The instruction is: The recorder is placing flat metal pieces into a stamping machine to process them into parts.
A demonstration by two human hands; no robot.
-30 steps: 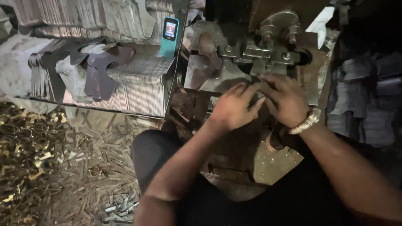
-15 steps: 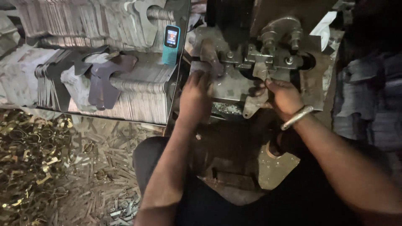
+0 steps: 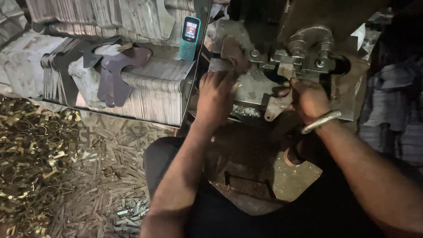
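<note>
A grimy metal press machine (image 3: 304, 57) stands in front of me. My right hand (image 3: 310, 98), with a silver bangle on the wrist, grips a flat shaped metal piece (image 3: 275, 108) just under the machine's die. My left hand (image 3: 217, 94) rests on the left side of the press bed, fingers on a small flat metal blank (image 3: 219, 65). Whether the fingers close around that blank is hard to tell.
Left of the machine, a tray (image 3: 176, 121) holds dense rows of stacked metal blanks (image 3: 150, 88), with dark cut-out pieces (image 3: 116, 72) on top. A teal keypad phone (image 3: 190, 38) leans upright there. Metal scrap and brass-coloured offcuts (image 3: 35, 163) cover the floor.
Both hands were together low in front of the machine. They have parted: the left went up-left to the press bed, the right up to the die with a metal piece.
</note>
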